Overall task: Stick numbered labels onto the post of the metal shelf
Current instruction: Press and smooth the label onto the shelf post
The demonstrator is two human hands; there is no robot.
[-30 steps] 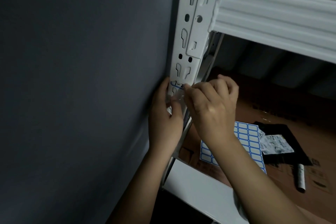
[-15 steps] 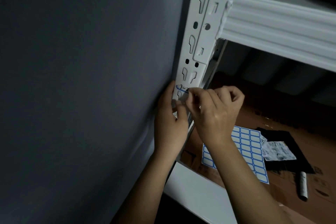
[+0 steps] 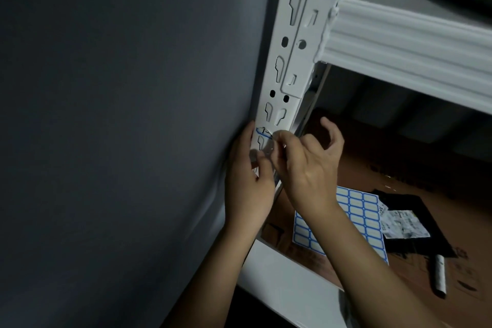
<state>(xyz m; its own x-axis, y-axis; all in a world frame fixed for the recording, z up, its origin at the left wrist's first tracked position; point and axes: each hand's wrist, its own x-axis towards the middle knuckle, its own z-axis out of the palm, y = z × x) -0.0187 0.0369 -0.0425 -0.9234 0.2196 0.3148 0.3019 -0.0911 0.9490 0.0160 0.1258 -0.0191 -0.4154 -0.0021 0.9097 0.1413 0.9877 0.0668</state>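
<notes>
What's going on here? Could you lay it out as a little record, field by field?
Place: white metal shelf post beside a grey wall
Label: blue-edged label on the post, partly hidden by fingers
Left hand: wrapped round the post just below the label
Right hand: fingertips pinched at the label's edge
Supplies: label sheet and a marker lying on the brown shelf board
</notes>
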